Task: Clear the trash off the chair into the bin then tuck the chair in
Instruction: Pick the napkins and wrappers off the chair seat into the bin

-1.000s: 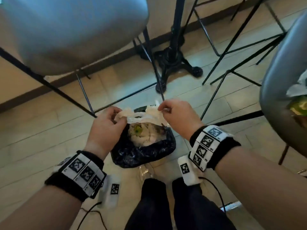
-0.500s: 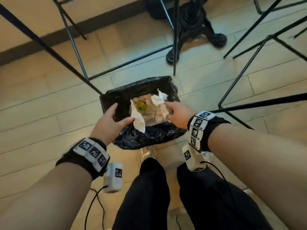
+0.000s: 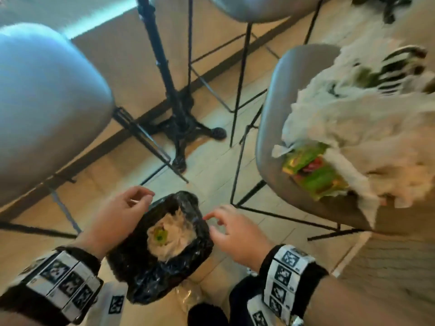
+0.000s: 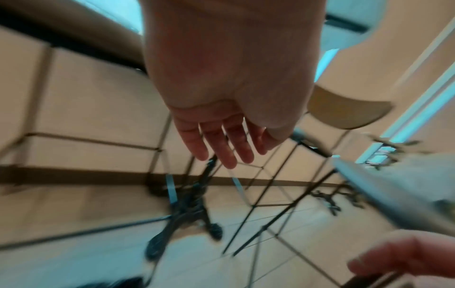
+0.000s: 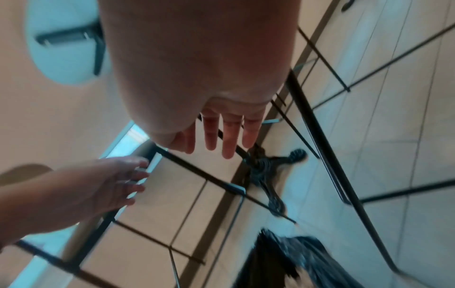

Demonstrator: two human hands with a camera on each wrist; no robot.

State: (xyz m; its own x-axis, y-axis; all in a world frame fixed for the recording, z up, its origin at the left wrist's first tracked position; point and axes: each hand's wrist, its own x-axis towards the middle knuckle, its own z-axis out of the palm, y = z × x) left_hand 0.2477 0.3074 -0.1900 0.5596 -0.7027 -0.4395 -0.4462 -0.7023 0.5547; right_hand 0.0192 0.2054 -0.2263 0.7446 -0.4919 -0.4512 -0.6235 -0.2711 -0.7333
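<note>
— Item one: the trash (image 3: 348, 128) on the chair (image 3: 270, 128). What is it?

— A heap of crumpled white paper, blurred, with a green and red wrapper (image 3: 313, 171) at its near edge. It lies on the grey seat to the right of the bin (image 3: 164, 267).

— How does it handle?

— Light and soft, I judge; it will crush and shed loose pieces. Best gathered from underneath with both hands. The wrapper looks slick, so pinch an edge.

— The bin?

— On the floor, black-lined, tissue and something green already inside.

— The hands?

— Left hand (image 3: 117, 217) and right hand (image 3: 235, 234) hover either side of the bin, fingers loosely spread, holding nothing.

— Surroundings?

— Another grey chair (image 3: 47, 102) at left, a black table base (image 3: 181, 128), tiled floor (image 3: 211, 175).
</note>
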